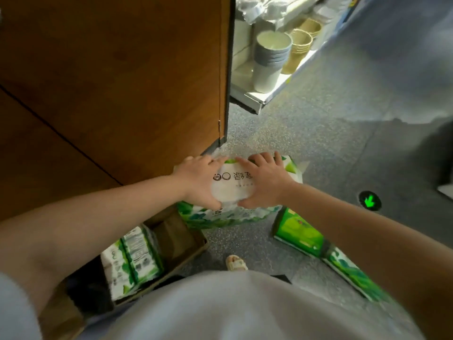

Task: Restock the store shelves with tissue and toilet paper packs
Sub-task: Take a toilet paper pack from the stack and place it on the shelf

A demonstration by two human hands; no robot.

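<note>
A white and green tissue pack sits in front of me above the floor, printed side up. My left hand grips its left end, fingers over the far edge and thumb at the near edge. My right hand grips its right end the same way. More of the green-printed wrapping hangs or lies directly beneath it. Another tissue pack stands in an open cardboard box at lower left. Two green packs lie on the grey floor at right.
A brown wooden shelf side panel fills the upper left. Behind it a low white shelf carries stacked paper cups. A green arrow marker is on the floor at right. My sandalled foot is below the pack.
</note>
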